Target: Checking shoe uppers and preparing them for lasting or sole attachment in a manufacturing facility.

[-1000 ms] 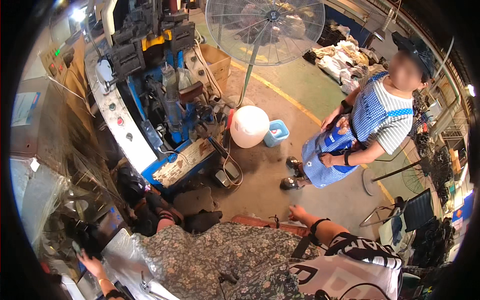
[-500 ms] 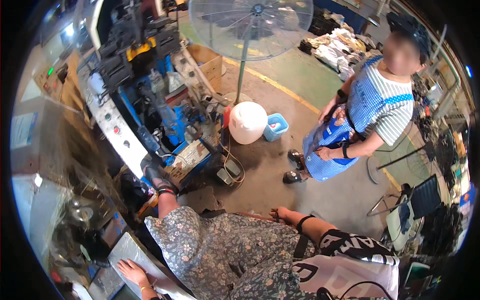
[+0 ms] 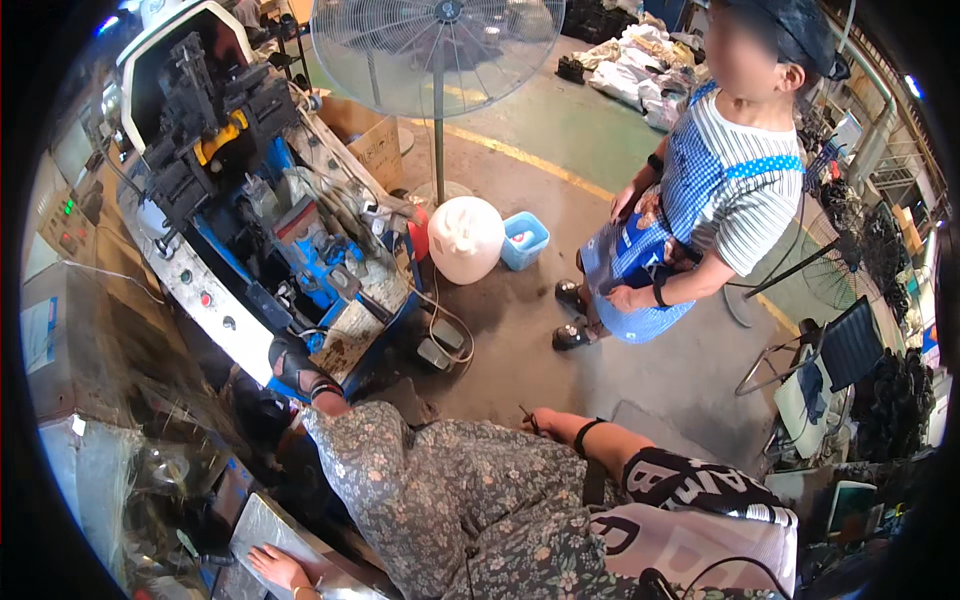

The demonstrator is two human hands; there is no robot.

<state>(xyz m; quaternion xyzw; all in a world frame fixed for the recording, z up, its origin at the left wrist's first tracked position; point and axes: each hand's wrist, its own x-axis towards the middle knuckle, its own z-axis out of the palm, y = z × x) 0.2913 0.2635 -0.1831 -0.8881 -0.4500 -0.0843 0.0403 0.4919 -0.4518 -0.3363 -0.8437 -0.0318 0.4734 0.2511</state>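
Note:
My left hand point(image 3: 279, 567) lies flat, fingers stretched, on a silvery metal box-like surface point(image 3: 290, 535) at the lower left. On the other side of my flowered apron point(image 3: 450, 470), my right hand point(image 3: 545, 421) is closed above the floor. A thin dark stick-like piece point(image 3: 527, 412) pokes out from its fingers; its kind is too small to make out. Ahead on the left stands a worn white and blue machine point(image 3: 250, 330) with black clamps, a yellow part and a red button. A foot in a dark strappy sandal point(image 3: 292, 365) is at its near edge.
A person in a blue checked apron point(image 3: 650, 240) stands ahead on the right. Near the machine are a tall fan point(image 3: 438, 60), a whitish plastic jug point(image 3: 467, 240), a light-blue bin point(image 3: 525, 243) and a foot pedal point(image 3: 441, 347) with a cord. A chair point(image 3: 850, 345) stands far right.
The view has shifted, so the machine shows more fully and the person appears closer. My left hand stays flat on the metal surface; the thin piece in my right hand now shows more clearly.

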